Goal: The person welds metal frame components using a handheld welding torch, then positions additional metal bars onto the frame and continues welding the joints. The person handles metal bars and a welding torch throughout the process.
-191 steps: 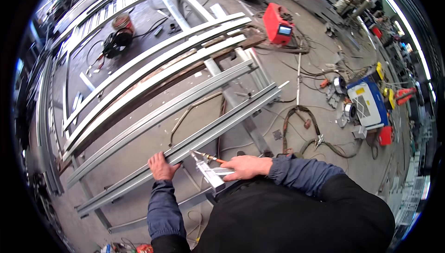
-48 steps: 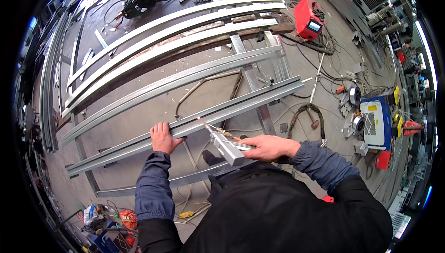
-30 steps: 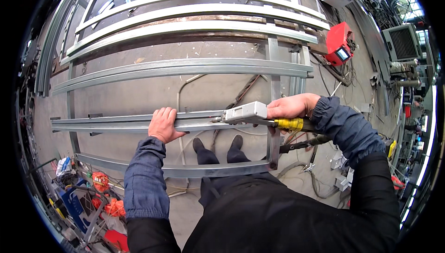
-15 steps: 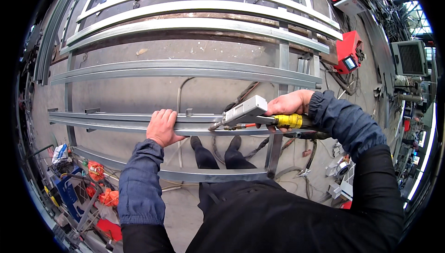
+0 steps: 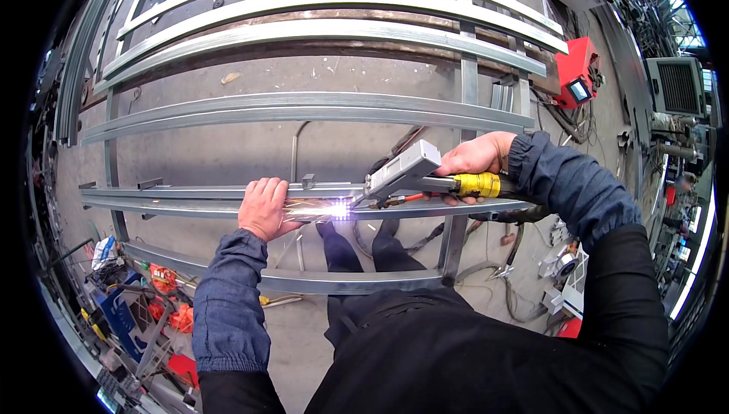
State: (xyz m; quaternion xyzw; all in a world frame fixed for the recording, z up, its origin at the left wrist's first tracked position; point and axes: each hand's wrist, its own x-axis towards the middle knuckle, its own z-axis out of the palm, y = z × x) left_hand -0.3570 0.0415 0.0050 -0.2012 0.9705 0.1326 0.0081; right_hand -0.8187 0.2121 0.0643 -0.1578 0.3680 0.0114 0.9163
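Note:
My left hand [image 5: 262, 207] is closed over a long galvanized steel rail [image 5: 182, 207], fingers across its top and thumb along the near side. In my right hand [image 5: 475, 157] is a welding torch [image 5: 406, 165] with a grey boxy body and yellow tape [image 5: 480, 184] round its handle. Its nozzle points down and left at the rail, just right of my left hand. A bright white-violet glow [image 5: 339, 211] burns at the tip and hides the metal there. Sparks spray left toward my left fingers. A small metal tab [image 5: 307, 180] stands on the rail's far side.
More steel profiles [image 5: 304, 110] lie parallel beyond, across a rack upright [image 5: 468, 84]. A nearer crossbar [image 5: 357, 283] runs before my legs. Cables [image 5: 507, 292] trail over the floor at right. A red machine [image 5: 577, 72] stands far right; a cluttered blue cart [image 5: 114, 304] is at left.
A bright arc and sparks have appeared at the torch tip, where none showed before. Both hands keep their holds; the view has shifted slightly.

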